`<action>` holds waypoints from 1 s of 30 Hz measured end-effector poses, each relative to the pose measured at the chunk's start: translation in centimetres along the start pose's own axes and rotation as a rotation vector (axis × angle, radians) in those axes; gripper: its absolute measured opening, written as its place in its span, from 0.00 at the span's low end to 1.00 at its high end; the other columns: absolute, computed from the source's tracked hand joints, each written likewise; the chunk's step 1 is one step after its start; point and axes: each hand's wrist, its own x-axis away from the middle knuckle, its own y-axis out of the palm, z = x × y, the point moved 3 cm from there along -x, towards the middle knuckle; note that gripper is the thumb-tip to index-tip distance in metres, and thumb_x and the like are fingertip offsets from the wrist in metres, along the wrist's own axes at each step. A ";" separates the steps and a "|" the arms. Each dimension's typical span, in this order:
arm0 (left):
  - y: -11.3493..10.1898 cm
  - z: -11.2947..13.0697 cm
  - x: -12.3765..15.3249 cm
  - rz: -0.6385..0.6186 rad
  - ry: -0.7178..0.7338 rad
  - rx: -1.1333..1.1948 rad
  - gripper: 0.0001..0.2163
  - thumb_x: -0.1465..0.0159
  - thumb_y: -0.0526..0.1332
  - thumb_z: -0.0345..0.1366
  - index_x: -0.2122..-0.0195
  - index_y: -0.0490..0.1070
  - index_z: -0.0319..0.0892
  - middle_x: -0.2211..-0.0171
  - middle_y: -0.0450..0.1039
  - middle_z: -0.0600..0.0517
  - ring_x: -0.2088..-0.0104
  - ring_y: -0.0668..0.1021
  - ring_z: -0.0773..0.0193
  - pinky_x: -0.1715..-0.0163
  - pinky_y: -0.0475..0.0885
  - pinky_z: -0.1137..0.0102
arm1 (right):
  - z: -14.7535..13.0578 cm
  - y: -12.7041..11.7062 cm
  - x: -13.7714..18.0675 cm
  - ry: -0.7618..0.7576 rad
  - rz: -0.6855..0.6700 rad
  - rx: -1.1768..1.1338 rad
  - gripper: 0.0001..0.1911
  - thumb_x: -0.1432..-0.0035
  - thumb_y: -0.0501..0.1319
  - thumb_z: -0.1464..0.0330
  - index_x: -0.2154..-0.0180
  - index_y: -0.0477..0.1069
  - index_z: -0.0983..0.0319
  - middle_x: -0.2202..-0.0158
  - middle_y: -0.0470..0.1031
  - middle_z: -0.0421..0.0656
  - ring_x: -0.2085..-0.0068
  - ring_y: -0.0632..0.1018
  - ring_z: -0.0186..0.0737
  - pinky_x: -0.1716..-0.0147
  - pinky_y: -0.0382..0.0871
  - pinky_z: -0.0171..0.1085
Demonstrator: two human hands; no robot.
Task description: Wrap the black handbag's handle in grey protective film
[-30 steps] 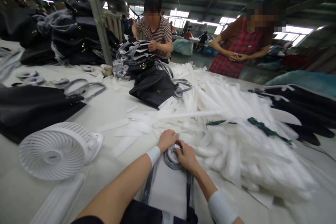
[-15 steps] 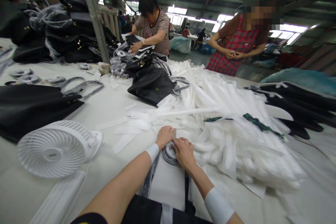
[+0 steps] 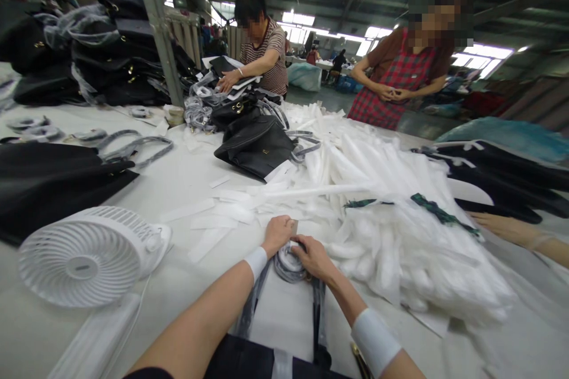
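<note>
My left hand (image 3: 278,234) and my right hand (image 3: 315,258) are closed together on the top of a dark bag handle wrapped in grey-white foam (image 3: 288,265). The handle's two straps run down toward me to a black bag (image 3: 249,361) at the bottom edge. A white foam sheet (image 3: 284,314) lies between the straps. Both wrists wear white bands. A big heap of white foam strips (image 3: 391,225) lies just right of my hands.
A white table fan (image 3: 89,256) lies at the left. Black bags (image 3: 255,143) and wrapped handles (image 3: 133,147) sit further back. Two people stand across the table; another person's arm (image 3: 515,231) reaches in from the right. A metal post (image 3: 155,23) rises at the rear left.
My hands stay closed on the wrapped handle, shifting only slightly. The striped-shirt person has reached onto the pile of bags. An arm has come into view at the right edge.
</note>
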 end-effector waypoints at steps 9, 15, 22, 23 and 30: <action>-0.1 -0.1 0.7 0.009 0.071 0.121 0.14 0.35 0.51 0.39 0.75 0.69 0.41 0.77 0.69 0.56 0.71 0.70 0.68 0.70 0.58 0.74 | -0.5 0.3 0.0 0.156 0.107 -0.017 0.12 0.41 0.55 0.71 0.58 0.74 0.57 0.59 0.76 0.44 0.55 0.74 0.42 0.56 0.59 0.39; 0.0 0.7 2.2 0.000 0.148 0.168 0.14 0.35 0.49 0.38 0.76 0.67 0.41 0.78 0.68 0.55 0.72 0.71 0.67 0.71 0.60 0.73 | -0.3 -0.7 0.3 0.268 0.175 -0.039 0.19 0.48 0.61 0.71 0.52 0.69 0.59 0.66 0.79 0.41 0.63 0.77 0.41 0.66 0.60 0.34; -2.5 0.7 4.0 -0.102 0.308 0.182 0.10 0.38 0.55 0.38 0.58 0.70 0.43 0.69 0.77 0.54 0.67 0.77 0.65 0.64 0.67 0.73 | -0.1 -0.9 0.7 0.206 0.207 -0.043 0.10 0.46 0.58 0.68 0.66 0.79 0.57 0.68 0.81 0.43 0.63 0.79 0.43 0.66 0.64 0.34; -2.9 0.5 4.3 -0.133 0.338 0.176 0.13 0.41 0.58 0.37 0.55 0.70 0.43 0.68 0.78 0.55 0.66 0.78 0.65 0.64 0.68 0.74 | -0.1 -0.8 0.6 0.194 0.211 -0.057 0.11 0.46 0.58 0.69 0.66 0.80 0.56 0.67 0.81 0.43 0.62 0.79 0.44 0.65 0.65 0.35; -3.2 0.0 5.2 -0.165 0.389 0.042 0.11 0.44 0.57 0.29 0.62 0.76 0.42 0.63 0.79 0.51 0.60 0.77 0.61 0.55 0.69 0.70 | 0.6 1.0 0.3 0.148 0.229 -0.164 0.20 0.48 0.53 0.75 0.58 0.79 0.60 0.57 0.80 0.46 0.55 0.77 0.43 0.53 0.66 0.37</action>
